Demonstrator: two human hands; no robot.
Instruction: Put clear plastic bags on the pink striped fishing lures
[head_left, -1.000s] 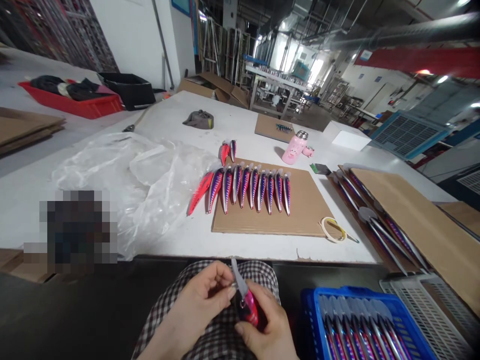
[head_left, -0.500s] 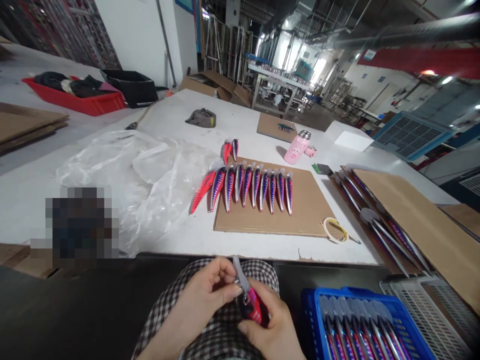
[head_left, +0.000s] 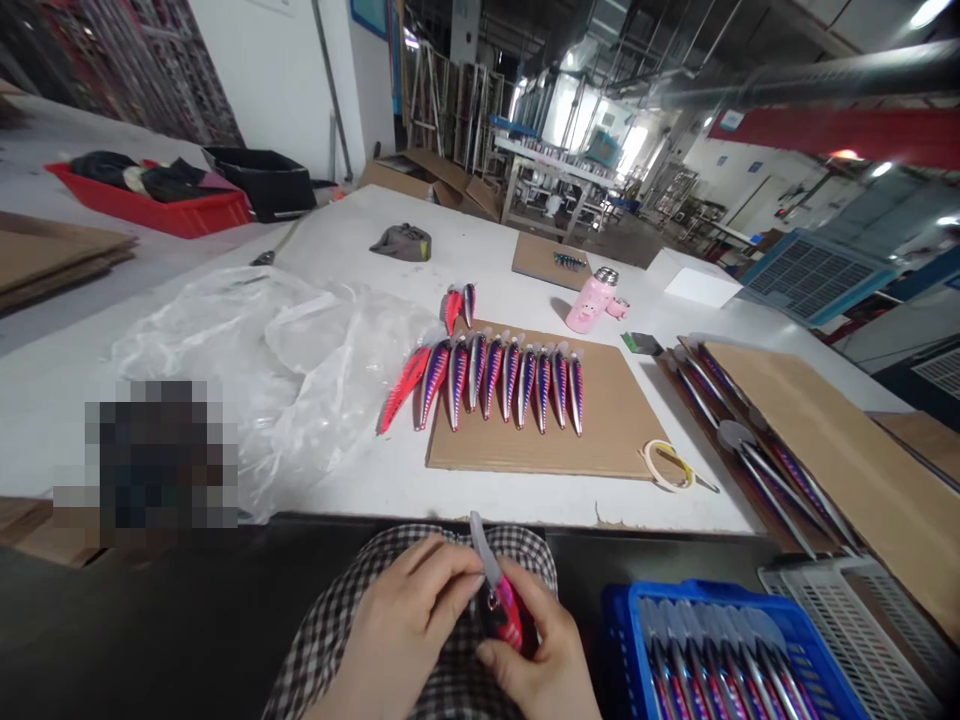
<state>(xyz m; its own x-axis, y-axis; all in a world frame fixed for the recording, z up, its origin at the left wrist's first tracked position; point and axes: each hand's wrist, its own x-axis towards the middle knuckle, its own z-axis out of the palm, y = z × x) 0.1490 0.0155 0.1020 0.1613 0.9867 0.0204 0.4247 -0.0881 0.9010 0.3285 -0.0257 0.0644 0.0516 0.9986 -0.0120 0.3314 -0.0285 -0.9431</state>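
Since the earlier frames, the left hand (head_left: 405,625) has been turned over: its back is now shown more, and the thumb, seen against the lure before, is mostly hidden behind the fingers. The grip of the right hand (head_left: 547,640) is kept nearly the same, and the row of lures (head_left: 493,378) on the table (head_left: 469,235) is left as it was.

The held lure (head_left: 505,612) is positioned above the checkered cloth (head_left: 319,640) on the lap, just below the table's near edge and left of the blue basket (head_left: 625,615). It is tilted, with its pale, translucent lip (head_left: 485,550) pointed up and leftward. Its body is coloured black and bright pink-red, marked with light stripes, and a small metal ring is seen near the lip's base. The tail end is hidden.

By the left hand, fingertips are brought together at the lip's base; what exactly is pinched cannot be told. By the right hand, the body is clasped between thumb and curled fingers from the right side.
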